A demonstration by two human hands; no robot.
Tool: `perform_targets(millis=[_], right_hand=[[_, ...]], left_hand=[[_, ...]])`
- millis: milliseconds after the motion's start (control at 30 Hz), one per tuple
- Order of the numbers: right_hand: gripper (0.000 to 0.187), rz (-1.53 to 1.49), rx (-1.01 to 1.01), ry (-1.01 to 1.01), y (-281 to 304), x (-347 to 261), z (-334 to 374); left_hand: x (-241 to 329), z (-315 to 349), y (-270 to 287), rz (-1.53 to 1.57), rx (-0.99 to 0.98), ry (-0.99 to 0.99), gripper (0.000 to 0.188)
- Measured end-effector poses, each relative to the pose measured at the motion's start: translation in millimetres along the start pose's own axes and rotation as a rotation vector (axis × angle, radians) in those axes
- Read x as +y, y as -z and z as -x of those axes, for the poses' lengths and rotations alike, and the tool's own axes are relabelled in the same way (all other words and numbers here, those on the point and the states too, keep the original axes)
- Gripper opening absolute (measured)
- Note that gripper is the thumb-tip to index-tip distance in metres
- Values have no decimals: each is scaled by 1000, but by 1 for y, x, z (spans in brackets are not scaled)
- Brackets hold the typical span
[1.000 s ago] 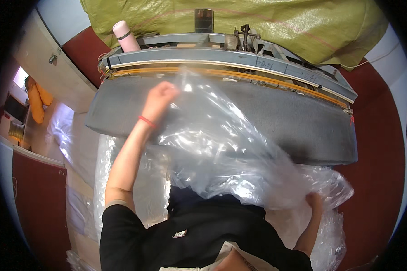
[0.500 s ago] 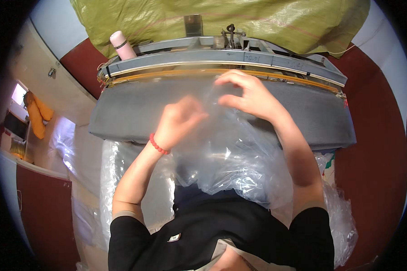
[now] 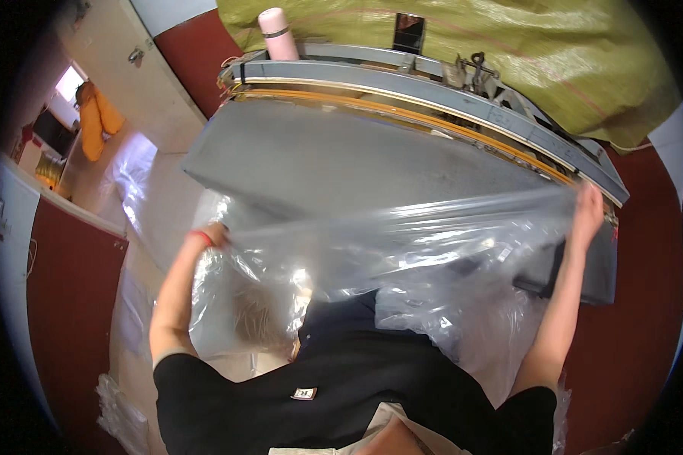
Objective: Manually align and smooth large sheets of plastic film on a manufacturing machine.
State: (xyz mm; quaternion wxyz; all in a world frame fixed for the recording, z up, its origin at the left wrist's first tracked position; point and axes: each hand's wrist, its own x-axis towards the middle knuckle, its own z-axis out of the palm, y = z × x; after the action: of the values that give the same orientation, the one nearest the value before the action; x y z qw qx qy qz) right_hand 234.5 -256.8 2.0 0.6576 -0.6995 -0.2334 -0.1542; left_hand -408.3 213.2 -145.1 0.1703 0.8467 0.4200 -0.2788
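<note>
A wide sheet of clear plastic film is stretched between my two hands, its upper edge pulled nearly straight. My left hand, with a red bead bracelet at the wrist, grips the film's left end near the front edge of the grey padded table. At the far right, my right hand pinches the other end, close to the right end of the machine's bars. Below the stretched edge the film hangs in loose, shiny folds against my front. Fingertips of both hands are partly hidden.
Along the table's back runs a grey metal sealing-machine frame with an orange strip. A pink bottle stands behind its left end. A yellow-green woven sheet hangs behind. At left are a door and a person in orange.
My hands have gone from close together over the table's middle to wide apart, drawing the film out between them. The view has turned, so the table now slants down to the right.
</note>
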Motion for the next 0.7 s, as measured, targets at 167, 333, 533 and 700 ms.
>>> perform_targets(millis=[167,333,533,700], right_hand=[[26,248,237,-4,107,92,-7],[31,673,309,91,206,155,-24],[33,1146,98,-162,193,130,-26],[33,1324,-29,-235,190,130,-34]], left_hand=[[28,58,176,44,1594,336,23],[107,3,187,507,1631,12,46],[80,-98,157,374,1442,112,88],[48,-121,188,496,1559,177,86]])
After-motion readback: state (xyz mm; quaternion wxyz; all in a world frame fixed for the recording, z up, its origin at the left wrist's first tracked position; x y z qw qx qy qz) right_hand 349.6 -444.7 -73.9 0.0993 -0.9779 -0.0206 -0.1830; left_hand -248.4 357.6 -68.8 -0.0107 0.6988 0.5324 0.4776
